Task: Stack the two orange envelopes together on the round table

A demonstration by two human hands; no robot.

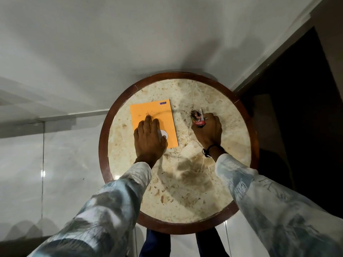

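Note:
An orange envelope (154,115) lies flat on the round marble table (185,191), left of centre. It has a small blue logo at its far right corner, handwriting and a white oval near its front edge. Only one orange surface shows; I cannot tell whether a second envelope lies under it. My left hand (149,140) rests palm down on the envelope's near half, fingers spread and pointing away. My right hand (208,131) is at the table's right side, closed around a small printed card box (197,117).
The table has a dark wooden rim (103,145). A white wall rises behind it and a dark doorway (300,108) stands to the right. Glossy pale floor tiles lie to the left. My legs (155,243) show below the table's near edge.

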